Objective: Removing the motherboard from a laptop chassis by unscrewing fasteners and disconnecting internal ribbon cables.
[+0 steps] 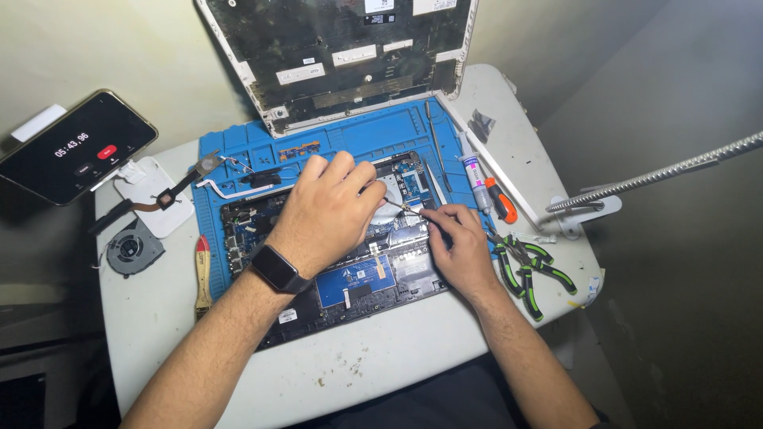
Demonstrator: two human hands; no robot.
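Note:
An opened laptop base (350, 286) with its circuit boards bare lies on a blue repair mat (238, 147). My left hand (326, 210), a dark smartwatch on its wrist, rests on the boards with its fingers curled near a thin metal tool (400, 206). My right hand (459, 242) sits at the base's right edge and pinches that tool's lower end. The tool's tip points at the board between both hands. What lies under my left palm is hidden.
The detached laptop cover (350, 56) leans at the back. A phone on a stand (75, 147), a fan (133, 248), a heat pipe (159, 197) and a brush (203, 270) lie left. A paste syringe (475, 179), orange-handled screwdriver (502, 202) and green-handled pliers (536, 270) lie right.

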